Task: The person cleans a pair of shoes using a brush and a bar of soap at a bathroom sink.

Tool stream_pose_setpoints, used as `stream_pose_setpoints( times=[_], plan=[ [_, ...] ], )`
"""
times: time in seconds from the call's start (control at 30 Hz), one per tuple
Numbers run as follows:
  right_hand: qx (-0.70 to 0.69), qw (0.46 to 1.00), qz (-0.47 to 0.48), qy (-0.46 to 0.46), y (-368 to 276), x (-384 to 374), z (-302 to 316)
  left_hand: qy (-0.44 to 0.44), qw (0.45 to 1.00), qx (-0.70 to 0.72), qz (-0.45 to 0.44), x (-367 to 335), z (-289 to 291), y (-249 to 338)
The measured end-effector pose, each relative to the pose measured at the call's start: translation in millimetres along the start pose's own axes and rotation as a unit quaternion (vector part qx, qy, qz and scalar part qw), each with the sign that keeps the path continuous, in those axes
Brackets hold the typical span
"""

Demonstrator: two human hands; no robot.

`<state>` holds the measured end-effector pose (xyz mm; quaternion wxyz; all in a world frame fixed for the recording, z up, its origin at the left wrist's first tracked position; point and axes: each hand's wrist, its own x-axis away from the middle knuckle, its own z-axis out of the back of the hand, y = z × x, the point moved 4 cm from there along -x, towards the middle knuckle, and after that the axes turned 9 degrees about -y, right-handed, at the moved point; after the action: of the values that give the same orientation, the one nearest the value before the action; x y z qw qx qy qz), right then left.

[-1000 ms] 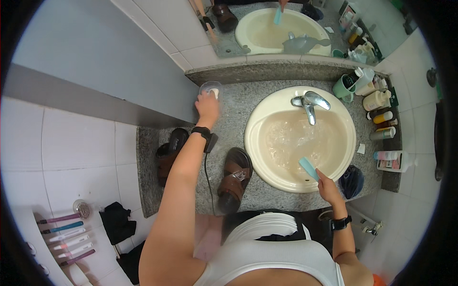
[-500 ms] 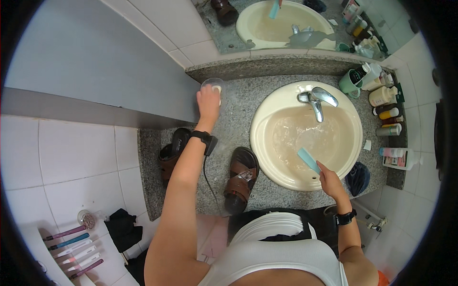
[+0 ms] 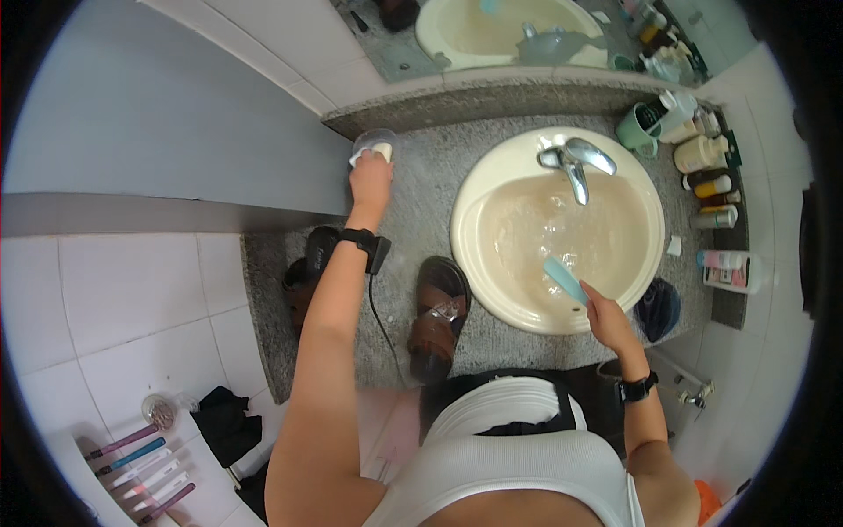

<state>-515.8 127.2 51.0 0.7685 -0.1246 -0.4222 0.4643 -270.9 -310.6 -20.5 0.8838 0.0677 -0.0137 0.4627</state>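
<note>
My left hand reaches to the back left of the counter. Its fingers are closed on a cream-white bar of soap, at the clear round dish. My right hand grips a flat light-blue piece that looks like a brush; no bristles show. It slants over the front of the cream oval sink, which has water in it. One brown strapped sandal lies on the counter between my left forearm and the sink. Another brown sandal is partly hidden behind that forearm.
A chrome faucet stands at the sink's back. Bottles and a green mug line the right side. A dark cloth bundle sits at the sink's right front. A grey panel borders the left. A cable trails from my left wrist.
The view has shifted a little, so the counter sits higher. My left fingers have shifted at the dish, and more of the soap shows beyond them. My right hand keeps its grip, hardly moved.
</note>
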Motion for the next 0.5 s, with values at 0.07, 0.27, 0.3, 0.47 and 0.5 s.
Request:
stream_pose_setpoints(
  times=[0.07,0.27,0.3,0.47,0.5],
  plan=[
    [0.013,1.000,0.018,0.007,-2,-2,0,-0.002,0.999,0.039,0.030,-3,-10,-4],
    [0.002,1.000,0.001,-0.010,-11,-8,3,-0.078,0.989,0.075,0.099,-17,-16,-10],
    [0.001,1.000,-0.005,-0.008,-8,-6,2,-0.087,0.988,0.071,0.102,-19,-18,-11],
    [-0.042,0.999,-0.024,-0.008,7,-9,-3,-0.091,0.985,0.095,0.113,-22,-33,-16],
    [-0.043,0.999,-0.025,-0.007,12,-15,-5,-0.087,0.984,0.111,0.113,-22,-38,-21]
  ],
)
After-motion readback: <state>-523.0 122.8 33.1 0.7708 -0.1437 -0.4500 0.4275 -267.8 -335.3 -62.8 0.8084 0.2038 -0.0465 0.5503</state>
